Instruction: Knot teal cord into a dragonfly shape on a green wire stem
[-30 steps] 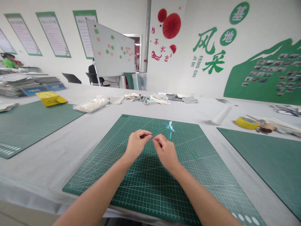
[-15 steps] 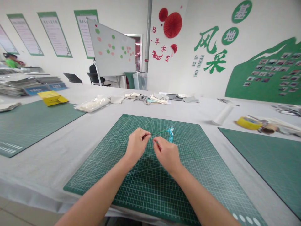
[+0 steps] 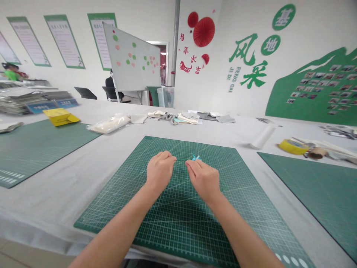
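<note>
Between my hands a thin dark green stem runs level, stretched from one set of fingertips to the other. My left hand is closed in a pinch on the stem's left end. My right hand pinches it farther right, close to a small light-blue and white flower-like piece. Part of that blue piece is hidden behind my right fingers. Both hands are over a green gridded cutting mat.
More cutting mats lie at left and right. Beyond are a yellow folded card, a clear plastic bag, fabric scraps, a white roll and yellow tape. A person in green is far left.
My hands have moved apart, so more stem shows between them. The blue piece has shifted left and is now closer to my right fingers, partly behind them.
</note>
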A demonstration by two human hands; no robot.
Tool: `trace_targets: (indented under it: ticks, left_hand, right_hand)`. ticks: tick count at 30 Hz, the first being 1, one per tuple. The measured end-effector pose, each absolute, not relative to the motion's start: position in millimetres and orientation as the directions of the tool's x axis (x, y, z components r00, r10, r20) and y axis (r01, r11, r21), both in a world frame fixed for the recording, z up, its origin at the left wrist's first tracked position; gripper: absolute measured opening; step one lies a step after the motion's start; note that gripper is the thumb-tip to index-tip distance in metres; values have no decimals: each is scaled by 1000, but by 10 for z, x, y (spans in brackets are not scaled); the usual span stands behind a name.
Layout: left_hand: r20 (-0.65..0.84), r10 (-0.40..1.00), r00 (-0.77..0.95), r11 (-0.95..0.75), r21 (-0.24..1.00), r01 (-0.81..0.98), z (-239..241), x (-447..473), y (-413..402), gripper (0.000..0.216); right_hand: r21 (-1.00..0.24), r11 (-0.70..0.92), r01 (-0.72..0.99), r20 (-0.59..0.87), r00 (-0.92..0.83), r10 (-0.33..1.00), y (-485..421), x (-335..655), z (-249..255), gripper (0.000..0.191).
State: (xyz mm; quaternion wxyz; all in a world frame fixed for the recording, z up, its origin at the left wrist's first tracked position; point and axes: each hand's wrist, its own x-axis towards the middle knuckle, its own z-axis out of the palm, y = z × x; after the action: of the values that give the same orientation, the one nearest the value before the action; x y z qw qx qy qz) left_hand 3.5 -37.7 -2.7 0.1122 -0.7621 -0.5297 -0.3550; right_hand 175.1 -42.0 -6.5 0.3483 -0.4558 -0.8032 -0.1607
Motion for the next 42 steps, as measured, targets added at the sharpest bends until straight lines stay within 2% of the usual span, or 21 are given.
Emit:
trace_targets:
  ticks: [6, 10, 14, 17, 21, 23, 26, 30, 36, 42]
  left_hand:
    - [623, 669, 406, -505, -21, 863, 51, -7, -383, 23]
    - [594, 631, 498, -603, -27, 797, 94, -78, -362, 24]
    - [555, 631, 542, -706, 120, 698, 126, -121, -345, 24]
    - [513, 669, 537, -730, 320, 604, 160, -103, -372, 24]
    - [432, 741, 514, -664, 589, 462, 213, -51, -441, 19]
    - [405, 771, 491, -611, 686, 394, 233, -32, -467, 17]
    - [413, 798, 439, -571, 752, 329, 243, -21, -472, 14]
    - [476, 822, 312, -564, 755, 335, 210, -33, -422, 11]
    - [521, 853, 28, -476, 755, 451, 108, -76, -315, 8]
    - [526, 849, -60, -417, 735, 534, 42, -92, -275, 9]
  right_hand:
    - [-281, 575, 768, 684, -260, 682, -340, 1886, 5, 27]
    - [-472, 590, 656, 637, -209, 742, -263, 1979, 68, 24]
    - [-667, 535, 518, 538, -161, 827, -167, 2067, 88, 22]
    - [-806, 440, 397, 392, -201, 898, -96, 2143, 76, 24]
    - [-893, 373, 251, 305, -273, 913, -49, 2189, 57, 26]
    - [-921, 331, 207, 271, -270, 924, -39, 2174, 35, 26]
    - [-942, 279, 186, 225, -268, 937, -15, 2118, -32, 25]
    - [-935, 281, 216, 216, -281, 935, -4, 2011, -146, 25]
    - [-874, 361, 324, 255, -327, 910, -137, 1847, -148, 17]
    - [-768, 476, 428, 326, -377, 867, -277, 1748, -79, 16]
